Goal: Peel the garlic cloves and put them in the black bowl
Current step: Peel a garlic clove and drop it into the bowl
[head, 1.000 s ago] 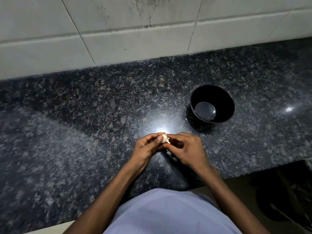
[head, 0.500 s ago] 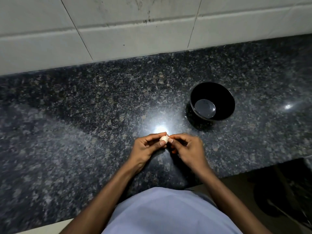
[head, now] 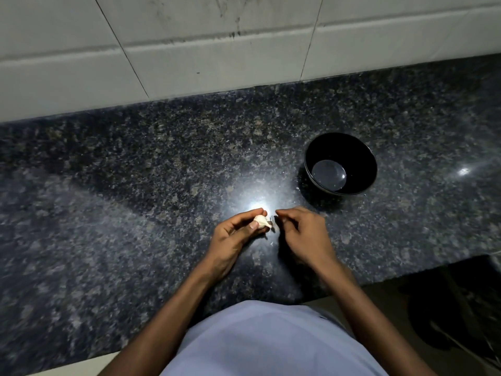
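We count one garlic clove [head: 260,221], pinched between thumb and fingers of our left hand [head: 235,234] above the counter [head: 135,185]; our right hand [head: 303,231] sits just beside it, fingers curled, and whether they pinch peel we cannot tell. One black bowl [head: 340,163] stands beyond the right hand; we read no writing anywhere.

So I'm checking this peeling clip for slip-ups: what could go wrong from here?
The garlic clove is held by the left hand alone above the countertop, so it could drop. The black bowl stands off to the right, so a toss might miss. Peel flecks on the dark speckled stone could be overlooked.
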